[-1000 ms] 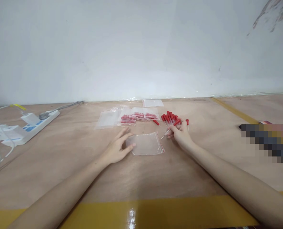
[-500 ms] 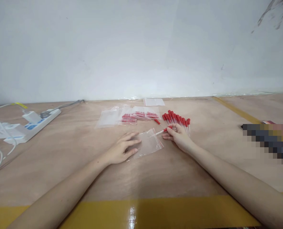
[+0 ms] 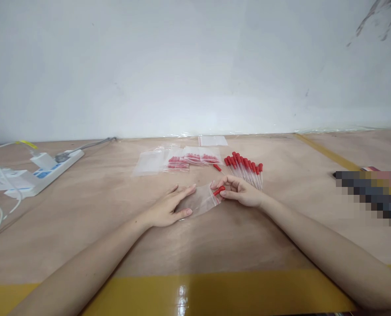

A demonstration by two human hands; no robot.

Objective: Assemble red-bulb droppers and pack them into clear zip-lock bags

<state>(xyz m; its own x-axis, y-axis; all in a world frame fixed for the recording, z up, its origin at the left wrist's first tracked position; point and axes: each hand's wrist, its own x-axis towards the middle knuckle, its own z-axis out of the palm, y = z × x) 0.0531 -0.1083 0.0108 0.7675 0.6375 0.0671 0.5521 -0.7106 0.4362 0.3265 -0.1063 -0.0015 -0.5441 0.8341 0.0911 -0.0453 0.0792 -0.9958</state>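
Note:
A clear zip-lock bag point(image 3: 198, 202) with a red-edged mouth lies on the table in front of me, its mouth to the right. My left hand point(image 3: 171, 206) rests over the bag's left end, thumb and fingers apart. At the mouth, my right hand point(image 3: 240, 191) has its fingers closed around a dropper point(image 3: 219, 190) by the red bulb. The dropper's thin tube points left into the bag and hardly shows. Beyond my right hand lies a row of several red-bulbed droppers point(image 3: 244, 164) with clear tubes. One loose dropper point(image 3: 217, 167) lies left of that row.
Behind, several bags of red-bulbed droppers point(image 3: 193, 158) overlap beside flat bags point(image 3: 148, 162). Another flat bag point(image 3: 213, 141) lies near the wall. A power strip point(image 3: 62, 169) with plugs and cables occupies the left. A pixelated dark object point(image 3: 370, 193) lies right.
My right hand has moved left and slightly toward me, and the dropper's tube has slid into the bag up to near the red bulb. My left hand stays on the bag.

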